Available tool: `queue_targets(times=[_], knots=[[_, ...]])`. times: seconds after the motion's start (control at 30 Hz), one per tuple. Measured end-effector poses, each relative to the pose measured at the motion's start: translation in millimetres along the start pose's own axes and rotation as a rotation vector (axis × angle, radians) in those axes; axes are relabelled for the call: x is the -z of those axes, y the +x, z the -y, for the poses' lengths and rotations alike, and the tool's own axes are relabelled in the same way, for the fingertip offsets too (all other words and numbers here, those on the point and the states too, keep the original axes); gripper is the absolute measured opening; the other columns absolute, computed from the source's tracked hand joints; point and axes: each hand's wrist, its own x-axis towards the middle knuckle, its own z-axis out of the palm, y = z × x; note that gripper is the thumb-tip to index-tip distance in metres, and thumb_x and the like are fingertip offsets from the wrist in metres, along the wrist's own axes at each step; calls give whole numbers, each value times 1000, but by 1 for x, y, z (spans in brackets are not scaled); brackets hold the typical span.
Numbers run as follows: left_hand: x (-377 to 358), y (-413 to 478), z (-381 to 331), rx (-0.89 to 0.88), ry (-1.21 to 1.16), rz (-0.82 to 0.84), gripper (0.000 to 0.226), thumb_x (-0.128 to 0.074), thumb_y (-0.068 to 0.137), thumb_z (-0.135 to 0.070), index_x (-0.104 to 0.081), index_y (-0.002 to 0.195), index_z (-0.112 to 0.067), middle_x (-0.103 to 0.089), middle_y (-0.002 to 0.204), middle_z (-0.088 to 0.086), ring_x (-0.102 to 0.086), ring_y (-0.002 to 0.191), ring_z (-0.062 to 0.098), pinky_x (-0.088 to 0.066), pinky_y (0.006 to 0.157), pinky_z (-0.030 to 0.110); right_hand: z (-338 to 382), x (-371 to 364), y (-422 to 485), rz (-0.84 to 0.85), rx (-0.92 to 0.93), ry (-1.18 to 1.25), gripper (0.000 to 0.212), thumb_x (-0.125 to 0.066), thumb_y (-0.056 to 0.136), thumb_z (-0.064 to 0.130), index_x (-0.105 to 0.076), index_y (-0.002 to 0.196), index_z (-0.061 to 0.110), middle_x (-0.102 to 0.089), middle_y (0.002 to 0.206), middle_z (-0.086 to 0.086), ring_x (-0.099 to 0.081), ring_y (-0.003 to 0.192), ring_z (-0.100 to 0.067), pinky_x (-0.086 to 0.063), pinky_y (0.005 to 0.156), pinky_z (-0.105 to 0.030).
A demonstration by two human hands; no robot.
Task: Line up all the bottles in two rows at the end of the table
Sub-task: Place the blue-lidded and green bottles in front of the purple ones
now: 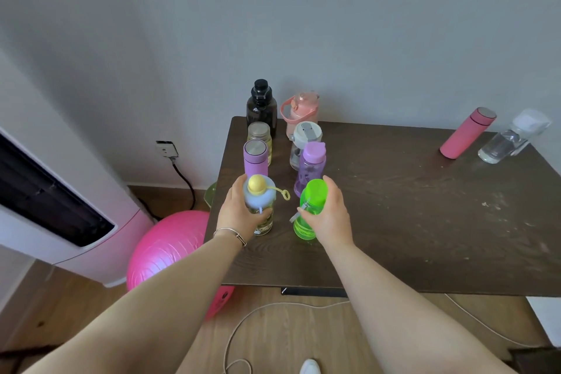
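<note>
Two rows of bottles stand at the left end of the dark wooden table. The left row holds a black bottle, a clear jar with a metal lid and a lilac flask. The right row holds a pink handled bottle, a white-lidded clear bottle and a purple bottle. My left hand grips a clear bottle with a blue and yellow lid at the front of the left row. My right hand grips a green bottle at the front of the right row.
A pink flask and a clear bottle with a white cap stand apart at the table's far right. A pink exercise ball and a white appliance sit on the floor at the left. A white cable runs under the table.
</note>
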Motion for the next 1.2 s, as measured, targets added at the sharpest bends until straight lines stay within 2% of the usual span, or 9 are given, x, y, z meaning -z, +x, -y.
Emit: queue_targets(times=[0.17, 0.6, 0.77, 0.83, 0.9, 1.03, 1.2], knots=[[1, -2, 0, -11, -1, 18, 94, -89, 68, -28, -33, 144, -29, -50, 133, -2, -51, 100, 8, -43, 82, 24, -6, 0, -2, -44, 1, 20, 90, -84, 75, 32, -31, 147, 25, -43, 143, -2, -50, 124, -26, -46, 92, -39], [1, -4, -3, 3, 17, 28, 99, -88, 70, -28, -29, 150, -25, -45, 141, 3, -49, 99, 7, -42, 84, 23, -10, -6, -2, 40, 47, 4, 91, -82, 76, 34, -26, 147, 32, -42, 143, 2, -52, 121, -25, -50, 92, -43], [5, -5, -5, 7, 58, 70, 107, -88, 70, -30, -21, 153, -26, -39, 144, 5, -55, 108, 18, -44, 88, 27, -9, -2, -2, 76, 63, -82, 97, -81, 77, 34, -18, 150, 33, -40, 147, 1, -51, 126, -24, -49, 93, -43], [7, -5, -5, 4, 89, 88, 109, -87, 70, -33, -18, 154, -26, -36, 146, 4, -53, 113, 18, -45, 91, 28, -9, 2, -2, 87, 69, -135, 101, -82, 77, 35, -14, 152, 32, -39, 149, 1, -49, 129, -24, -48, 95, -43], [9, -7, -4, -12, 124, 97, 112, -87, 69, -35, -16, 155, -26, -32, 149, 4, -46, 126, 21, -44, 100, 33, -8, 6, -3, 98, 85, -197, 105, -82, 77, 36, -11, 154, 29, -38, 151, -1, -46, 132, -25, -47, 98, -44], [15, -11, -7, -84, 364, 127, 114, -83, 70, -47, -10, 156, -25, -17, 161, 6, -24, 146, 27, -36, 112, 44, -8, 15, -7, 95, 149, -351, 107, -81, 79, 36, -11, 156, 17, -34, 155, -8, -38, 138, -28, -41, 107, -42], [26, -19, -22, -173, 785, 109, 114, -68, 80, -59, 7, 156, -20, 3, 165, 12, -3, 152, 29, -14, 122, 51, -9, 27, -18, 48, 225, -651, 97, -74, 83, 47, -19, 154, 9, -29, 158, -13, -26, 147, -30, -26, 119, -46]])
